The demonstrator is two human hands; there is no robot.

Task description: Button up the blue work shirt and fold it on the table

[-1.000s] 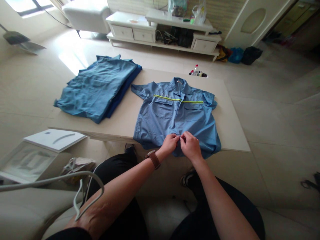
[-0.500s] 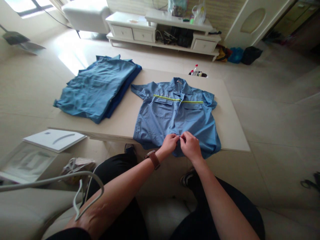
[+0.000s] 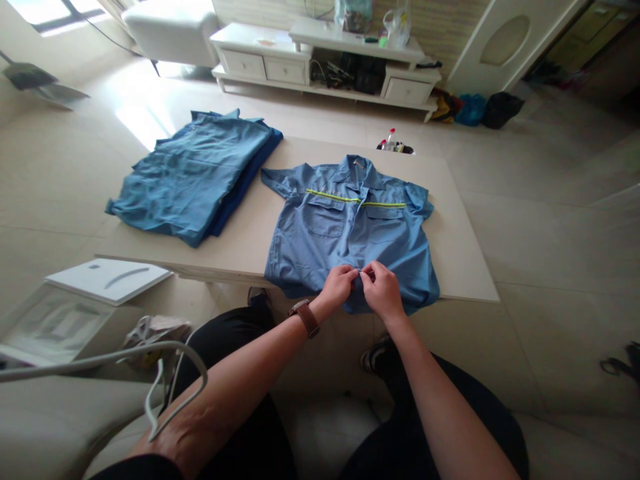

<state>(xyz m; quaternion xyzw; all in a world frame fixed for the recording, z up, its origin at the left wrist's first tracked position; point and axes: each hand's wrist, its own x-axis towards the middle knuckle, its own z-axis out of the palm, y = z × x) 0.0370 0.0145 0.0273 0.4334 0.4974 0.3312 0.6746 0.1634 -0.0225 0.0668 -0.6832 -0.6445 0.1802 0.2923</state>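
Observation:
A blue short-sleeved work shirt [image 3: 350, 233] with a yellow-green reflective stripe lies front-up on the low table [image 3: 465, 267], collar away from me. My left hand [image 3: 337, 285], with a brown watch on the wrist, and my right hand [image 3: 383, 290] meet at the shirt's front placket near the bottom hem. Both hands pinch the fabric there, fingers curled and thumbs almost touching. The hem hangs slightly over the table's near edge.
A pile of folded blue shirts [image 3: 195, 173] lies on the table's left part. White plastic hangers [image 3: 165, 380] rest on the sofa by my left arm. A white box [image 3: 107, 279] sits on the floor at left, and a white TV cabinet [image 3: 325, 60] stands behind.
Both hands stay at the lower placket with only small finger movement. The view has shifted very slightly.

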